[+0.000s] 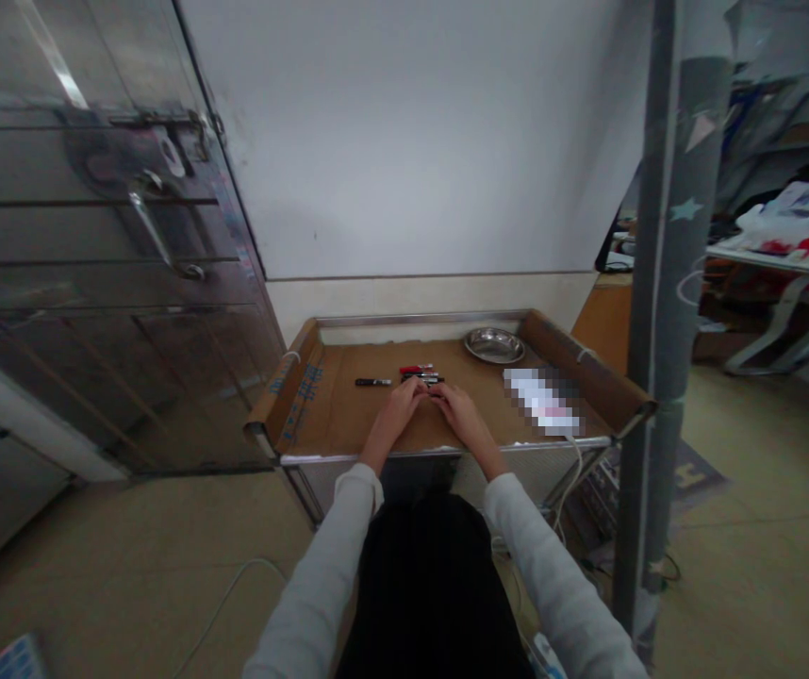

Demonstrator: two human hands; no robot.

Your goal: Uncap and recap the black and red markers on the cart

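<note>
My left hand point(408, 404) and my right hand point(455, 407) meet at the middle of a cardboard-lined cart top, fingers curled and tips close together. A small dark thing shows between the fingertips, too hidden to name. Just beyond them lie several markers side by side, a red marker point(417, 369) at the far side and black markers point(420, 377) nearer, partly covered by my fingers. One black marker point(373, 382) lies apart, to the left of my left hand.
A round metal dish point(494, 346) stands at the back right of the cardboard point(344, 415). A blurred-out white item point(542, 401) with a cable point(577, 467) lies at the right. Raised cardboard sides flank the top. A metal door point(93, 283) is at left, a grey post point(669, 283) at right.
</note>
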